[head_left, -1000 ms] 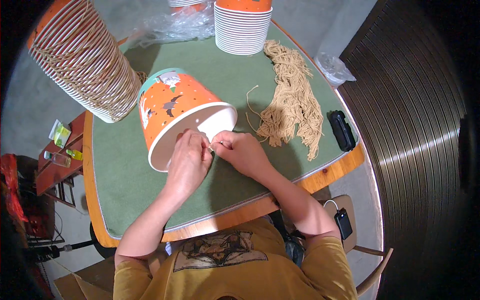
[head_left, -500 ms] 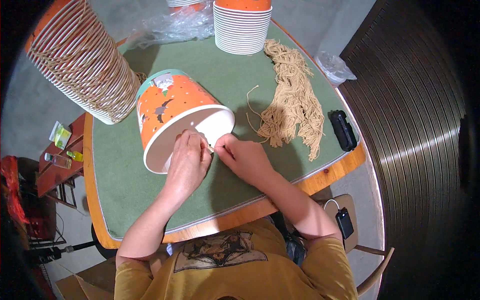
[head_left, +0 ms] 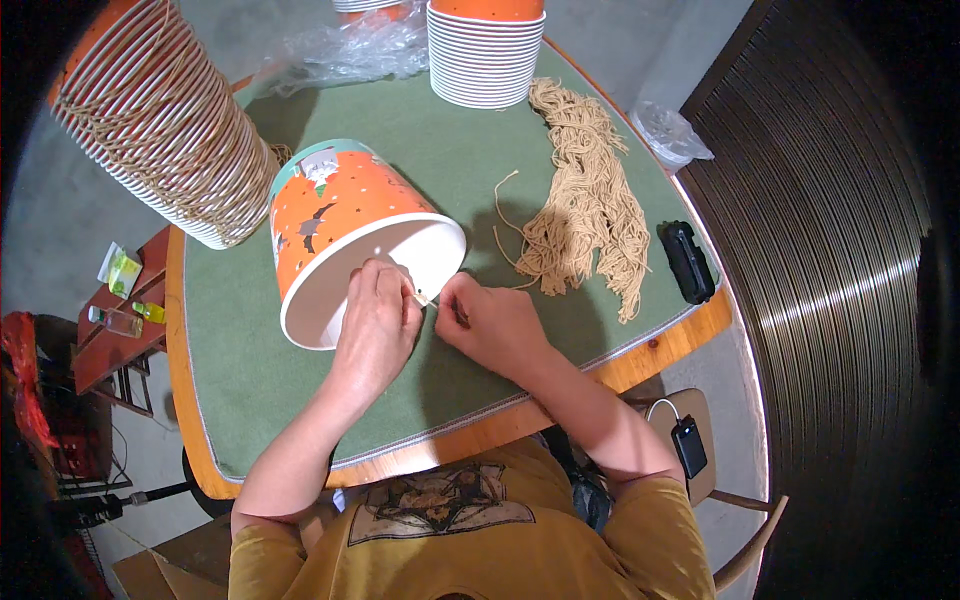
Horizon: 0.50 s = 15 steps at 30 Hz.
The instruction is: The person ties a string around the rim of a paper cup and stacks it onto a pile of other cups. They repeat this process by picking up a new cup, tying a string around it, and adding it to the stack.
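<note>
An orange paper bucket (head_left: 345, 205) with bats and a green base lies tipped on the table, its white mouth facing me. My left hand (head_left: 378, 325) is at the lower side of that mouth, fingers pinched together. A short bit of tan cord (head_left: 425, 299) shows between my hands, by the rim. My right hand (head_left: 492, 318) is just to the right, thumb and forefinger closed on the cord. The fingertips of both hands partly hide it. To the right lies a loose bundle of tan cords (head_left: 590, 200), with a few strands straying toward the bucket.
A tall leaning stack of buckets with cords (head_left: 175, 130) stands at the left. Another bucket stack (head_left: 485, 60) is at the back, beside crumpled clear plastic (head_left: 350, 55). A black case (head_left: 686, 262) lies near the right edge of the green-covered table (head_left: 270, 410).
The bucket has shifted slightly left. My right hand has moved a little away from my left, and more of the cord shows between them.
</note>
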### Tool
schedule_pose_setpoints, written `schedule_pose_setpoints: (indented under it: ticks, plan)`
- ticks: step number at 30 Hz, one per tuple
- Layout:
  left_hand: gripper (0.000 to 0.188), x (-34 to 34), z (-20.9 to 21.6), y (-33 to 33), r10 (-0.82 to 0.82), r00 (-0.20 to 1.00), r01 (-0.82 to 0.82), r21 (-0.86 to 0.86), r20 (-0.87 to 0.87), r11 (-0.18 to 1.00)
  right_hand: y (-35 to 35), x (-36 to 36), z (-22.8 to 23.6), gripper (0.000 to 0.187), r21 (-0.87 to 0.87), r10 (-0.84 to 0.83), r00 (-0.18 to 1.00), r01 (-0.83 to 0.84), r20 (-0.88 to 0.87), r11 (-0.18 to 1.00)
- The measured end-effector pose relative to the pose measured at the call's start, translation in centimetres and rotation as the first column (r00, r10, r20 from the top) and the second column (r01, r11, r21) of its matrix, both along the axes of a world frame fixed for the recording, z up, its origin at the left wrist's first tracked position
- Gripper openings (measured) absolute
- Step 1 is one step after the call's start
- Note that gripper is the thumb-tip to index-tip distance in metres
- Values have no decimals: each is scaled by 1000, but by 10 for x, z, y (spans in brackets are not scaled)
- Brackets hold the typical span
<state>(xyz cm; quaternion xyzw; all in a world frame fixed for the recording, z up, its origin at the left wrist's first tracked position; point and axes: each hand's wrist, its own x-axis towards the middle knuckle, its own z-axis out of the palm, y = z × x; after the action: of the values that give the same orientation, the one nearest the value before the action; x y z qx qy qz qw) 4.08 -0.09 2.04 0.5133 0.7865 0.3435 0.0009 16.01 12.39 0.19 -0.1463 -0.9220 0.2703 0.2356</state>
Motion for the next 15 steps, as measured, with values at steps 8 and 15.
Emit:
schedule_pose_setpoints:
  ticks: [8,15]
  plan:
    - [16,0,-1,1,-5,999,5,-15,-44,1000,-3,0,9,16,23,-25,994,23,102,999]
    - [12,1,-3,3,27,995,-26,10,-94,1000,-3,1,4,16,63,-25,990,16,140,998]
